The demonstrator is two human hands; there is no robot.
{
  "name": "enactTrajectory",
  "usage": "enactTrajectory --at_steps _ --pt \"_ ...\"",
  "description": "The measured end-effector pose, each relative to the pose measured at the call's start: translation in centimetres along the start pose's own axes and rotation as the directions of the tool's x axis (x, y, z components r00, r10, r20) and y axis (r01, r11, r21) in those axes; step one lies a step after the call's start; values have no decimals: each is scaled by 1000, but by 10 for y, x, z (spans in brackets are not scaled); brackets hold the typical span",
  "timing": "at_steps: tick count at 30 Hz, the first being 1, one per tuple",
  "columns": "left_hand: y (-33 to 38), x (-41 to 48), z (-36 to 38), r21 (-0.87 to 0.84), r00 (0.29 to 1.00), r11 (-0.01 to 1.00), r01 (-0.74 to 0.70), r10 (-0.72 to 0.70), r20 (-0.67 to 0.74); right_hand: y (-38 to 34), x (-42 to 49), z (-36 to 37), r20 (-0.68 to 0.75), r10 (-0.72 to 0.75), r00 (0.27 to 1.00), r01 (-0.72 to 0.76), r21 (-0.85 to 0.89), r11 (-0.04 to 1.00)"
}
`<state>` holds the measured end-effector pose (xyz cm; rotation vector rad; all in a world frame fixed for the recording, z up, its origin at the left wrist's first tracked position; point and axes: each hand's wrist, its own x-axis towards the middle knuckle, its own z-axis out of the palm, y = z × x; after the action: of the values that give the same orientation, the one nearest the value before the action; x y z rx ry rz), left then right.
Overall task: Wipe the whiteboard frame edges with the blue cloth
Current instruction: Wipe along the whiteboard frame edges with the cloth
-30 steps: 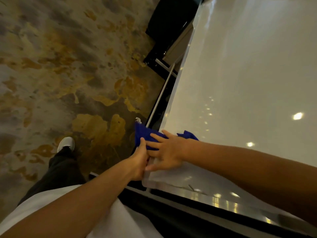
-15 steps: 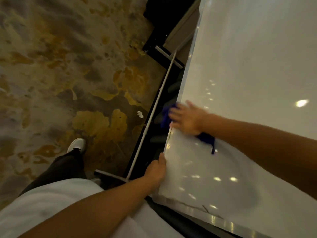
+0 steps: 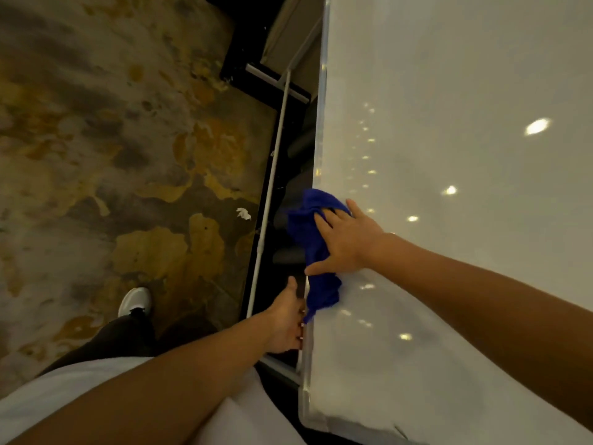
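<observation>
The whiteboard (image 3: 449,220) fills the right side, glossy white with ceiling lights mirrored in it. Its pale left frame edge (image 3: 316,162) runs from the top down to the near corner. My right hand (image 3: 348,244) lies flat, fingers spread, pressing the blue cloth (image 3: 308,226) over that left edge about halfway down. The cloth hangs partly over the edge, and a fold trails below my thumb. My left hand (image 3: 287,319) grips the same frame edge just below the cloth, thumb up along it.
A thin white stand bar (image 3: 272,187) and dark base parts run along the board's left side. The patterned brown and yellow carpet (image 3: 128,155) spreads to the left, with a small white scrap (image 3: 244,213) on it. My white shoe (image 3: 134,301) stands beside the stand.
My right hand carried the cloth up the left edge and has now slid a little back down. My left hand let go of the cloth and grips the frame below it.
</observation>
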<state>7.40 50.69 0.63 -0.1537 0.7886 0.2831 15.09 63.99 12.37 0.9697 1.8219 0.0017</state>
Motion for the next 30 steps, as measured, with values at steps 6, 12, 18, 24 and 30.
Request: enactTrajectory --at_steps 6,12,18,24,30 --pt "9 4 4 53 999 998 15 -13 -41 0 25 7 -210 107 972 -117 -36 992" --pt "11 7 14 -54 984 988 -142 135 -115 -12 21 14 -177 110 978 -127 -89 988" --pt "-11 -1 12 -82 985 984 -156 149 -85 -21 4 25 -146 35 989 -57 -145 988" --pt "4 -6 10 -97 983 981 -166 157 -91 -15 38 4 -195 179 964 -206 -126 971" --pt "50 21 24 -206 984 964 -170 154 -94 24 72 -10 -228 181 957 -204 -83 975"
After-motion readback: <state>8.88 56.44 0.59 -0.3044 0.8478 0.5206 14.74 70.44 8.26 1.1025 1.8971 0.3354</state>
